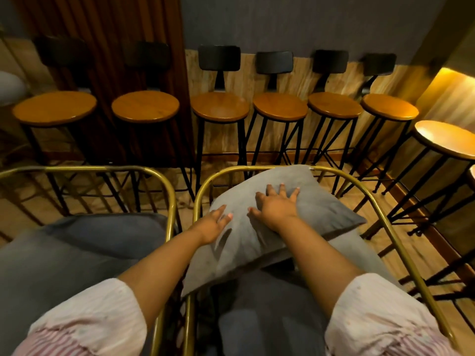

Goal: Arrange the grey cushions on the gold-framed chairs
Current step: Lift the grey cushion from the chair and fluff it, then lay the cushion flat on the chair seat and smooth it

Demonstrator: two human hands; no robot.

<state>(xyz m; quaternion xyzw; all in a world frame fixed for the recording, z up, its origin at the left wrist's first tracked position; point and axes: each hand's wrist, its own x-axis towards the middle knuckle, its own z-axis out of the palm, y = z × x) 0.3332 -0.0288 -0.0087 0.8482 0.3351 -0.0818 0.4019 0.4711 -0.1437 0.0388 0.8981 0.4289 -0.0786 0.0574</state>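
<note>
A grey square cushion leans against the curved back of the right gold-framed chair, above its darker grey seat pad. My right hand lies flat on the cushion's face with fingers spread. My left hand presses the cushion's left part, fingers flat, creasing the fabric. Neither hand grips it. The left gold-framed chair holds another grey cushion lying on its seat.
Several bar stools with round wooden seats and black backs stand in a row along the far wall. Two more stools stand at the right. A narrow gap separates the two chairs. Wooden floor shows around them.
</note>
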